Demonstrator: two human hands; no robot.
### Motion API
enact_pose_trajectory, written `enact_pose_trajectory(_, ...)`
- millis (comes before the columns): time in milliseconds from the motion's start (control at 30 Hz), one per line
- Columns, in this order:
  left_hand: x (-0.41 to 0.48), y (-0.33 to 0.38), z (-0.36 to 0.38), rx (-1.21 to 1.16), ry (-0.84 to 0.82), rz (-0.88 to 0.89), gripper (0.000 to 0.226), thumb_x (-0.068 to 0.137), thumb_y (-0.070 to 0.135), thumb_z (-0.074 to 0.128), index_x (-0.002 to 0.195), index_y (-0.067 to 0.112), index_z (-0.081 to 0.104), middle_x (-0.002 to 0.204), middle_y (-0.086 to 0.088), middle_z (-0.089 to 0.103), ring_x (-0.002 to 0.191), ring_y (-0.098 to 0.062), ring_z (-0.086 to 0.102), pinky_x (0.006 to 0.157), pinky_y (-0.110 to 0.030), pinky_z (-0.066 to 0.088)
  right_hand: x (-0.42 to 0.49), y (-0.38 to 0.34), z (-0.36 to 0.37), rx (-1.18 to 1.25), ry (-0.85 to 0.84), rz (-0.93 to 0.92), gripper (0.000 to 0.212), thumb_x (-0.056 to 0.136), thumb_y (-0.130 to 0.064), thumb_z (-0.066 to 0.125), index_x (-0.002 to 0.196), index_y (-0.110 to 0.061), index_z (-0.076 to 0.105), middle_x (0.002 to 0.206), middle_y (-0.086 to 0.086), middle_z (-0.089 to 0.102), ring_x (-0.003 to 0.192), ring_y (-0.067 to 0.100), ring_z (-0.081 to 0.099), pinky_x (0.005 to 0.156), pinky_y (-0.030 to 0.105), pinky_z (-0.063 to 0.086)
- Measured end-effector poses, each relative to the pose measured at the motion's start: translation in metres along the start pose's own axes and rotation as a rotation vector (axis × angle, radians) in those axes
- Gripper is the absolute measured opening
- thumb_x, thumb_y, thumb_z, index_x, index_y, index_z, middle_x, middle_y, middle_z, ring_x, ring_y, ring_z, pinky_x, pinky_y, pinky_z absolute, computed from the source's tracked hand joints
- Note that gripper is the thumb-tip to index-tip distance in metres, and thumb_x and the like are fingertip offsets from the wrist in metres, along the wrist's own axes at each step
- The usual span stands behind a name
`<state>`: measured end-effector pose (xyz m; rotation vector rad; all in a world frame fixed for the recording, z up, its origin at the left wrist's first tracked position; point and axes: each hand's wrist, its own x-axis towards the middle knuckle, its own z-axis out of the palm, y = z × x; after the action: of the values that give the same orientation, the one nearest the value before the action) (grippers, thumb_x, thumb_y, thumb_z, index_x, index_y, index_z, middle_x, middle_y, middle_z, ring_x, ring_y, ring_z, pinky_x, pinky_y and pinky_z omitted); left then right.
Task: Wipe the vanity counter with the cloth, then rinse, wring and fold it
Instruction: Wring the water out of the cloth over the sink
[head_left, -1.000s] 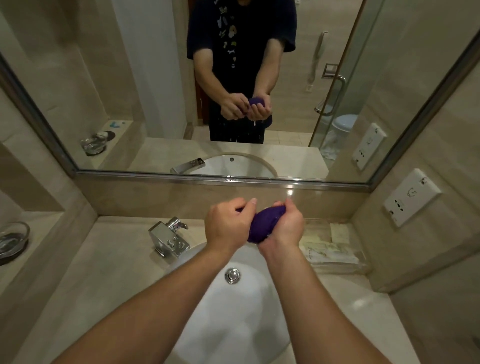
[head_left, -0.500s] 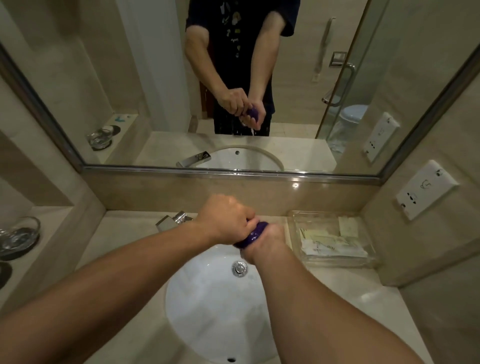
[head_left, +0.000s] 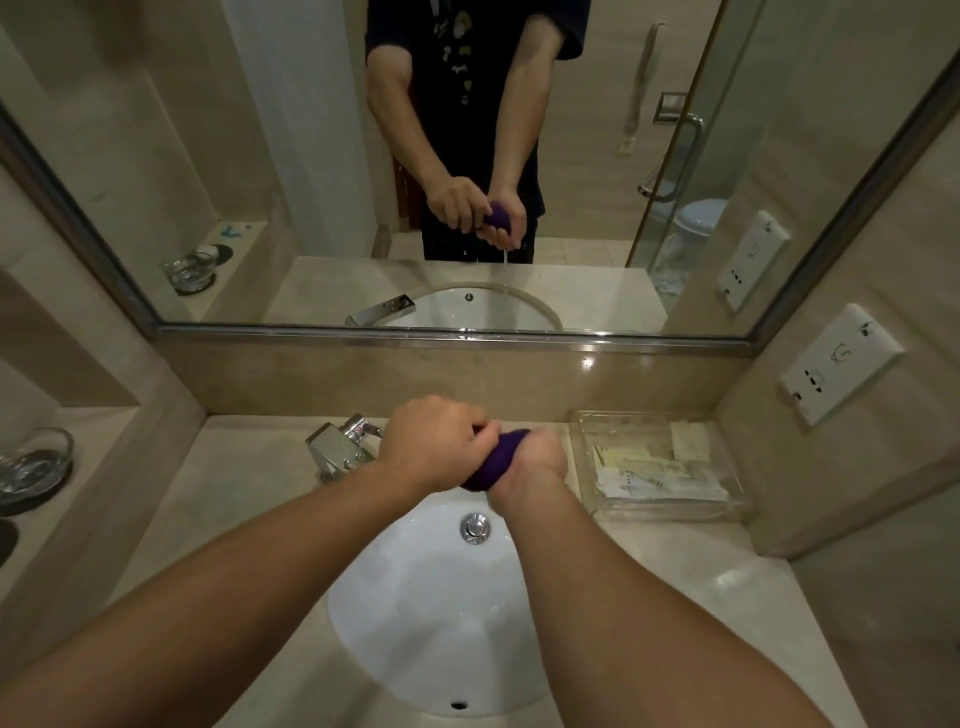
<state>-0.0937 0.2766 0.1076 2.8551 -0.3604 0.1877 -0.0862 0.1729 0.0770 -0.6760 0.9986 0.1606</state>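
Observation:
A bunched purple cloth (head_left: 493, 461) is squeezed between both my hands above the back of the white sink basin (head_left: 415, 613). My left hand (head_left: 434, 441) grips its upper left end with curled fingers. My right hand (head_left: 535, 460) grips the other end, wrist turned inward. Most of the cloth is hidden inside the two fists. In the mirror a thin stream of water falls from the cloth. The beige vanity counter (head_left: 228, 493) surrounds the basin.
A chrome faucet (head_left: 337, 449) stands left of my hands. A clear tray (head_left: 654, 467) with packets sits on the counter at the right. A glass dish (head_left: 34, 465) rests on the left ledge. A wall socket (head_left: 839, 364) is at the right; the mirror (head_left: 260, 156) fills the back wall.
My hands have twisted the cloth tighter; my left fist rolled over the top and my right wrist turned under. The view tilted down a little, so the basin shows more fully.

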Motion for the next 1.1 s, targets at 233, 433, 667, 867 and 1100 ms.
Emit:
enact_pose_trajectory(233, -0.007, 0.000, -0.041, -1.711, -0.202, -0.769, 0.057, 0.097, 0.065, 0.039, 0.102, 0.014, 0.064, 0.094, -0.011, 0.074, 0.079, -0.027, 0.070, 0.067, -0.038, 0.058, -0.048, -0.072, 0.029, -0.221, -0.438, -0.466, 0.043, 0.100, -0.035, 0.053, 0.062, -0.015, 0.056, 0.054, 0.000, 0.050, 0.048, 0.016, 0.049, 0.054, 0.029, 0.044)
enact_pose_trajectory(433, -0.019, 0.034, -0.054, -2.225, -0.526, -0.779, 0.029, 0.086, 0.026, 0.053, 0.092, 0.009, 0.074, 0.084, -0.013, 0.072, 0.070, -0.029, 0.070, 0.072, -0.053, 0.060, -0.107, -0.109, 0.043, -0.688, -1.057, -0.791, 0.045, 0.096, -0.033, 0.051, 0.059, -0.009, 0.057, 0.053, 0.013, 0.053, 0.049, 0.027, 0.053, 0.057, 0.035, 0.047)
enact_pose_trajectory(667, -0.014, 0.037, -0.050, -2.178, -1.077, -0.628, 0.042, 0.092, 0.037, 0.052, 0.114, 0.005, 0.068, 0.101, -0.019, 0.067, 0.087, -0.035, 0.070, 0.064, -0.047, 0.062, -0.130, -0.125, 0.047, -1.258, -1.219, -1.084, 0.065, 0.107, -0.035, 0.025, 0.063, -0.001, 0.060, 0.054, 0.006, 0.058, 0.054, 0.016, 0.057, 0.065, 0.021, 0.047)
enact_pose_trajectory(867, 0.003, 0.063, -0.058, -2.152, -0.576, -0.882, 0.031, 0.087, 0.025, 0.044, 0.103, 0.006, 0.063, 0.084, -0.016, 0.067, 0.073, -0.030, 0.062, 0.062, -0.036, 0.057, -0.128, -0.124, 0.050, -1.510, -1.310, -1.177, 0.032, 0.101, -0.022, 0.041, 0.090, -0.011, 0.069, 0.076, -0.015, 0.068, 0.072, 0.002, 0.061, 0.072, 0.015, 0.043)
enact_pose_trajectory(1100, 0.022, 0.087, -0.070, -1.801, 0.144, -0.920, 0.017, 0.084, 0.026, 0.061, 0.070, 0.016, 0.063, 0.058, -0.002, 0.059, 0.048, -0.020, 0.053, 0.044, -0.023, 0.040, -0.112, -0.109, 0.036, -0.825, -0.894, -1.125, 0.040, 0.091, -0.005, 0.040, 0.114, -0.017, 0.071, 0.065, -0.003, 0.064, 0.065, 0.015, 0.060, 0.065, 0.031, 0.049)
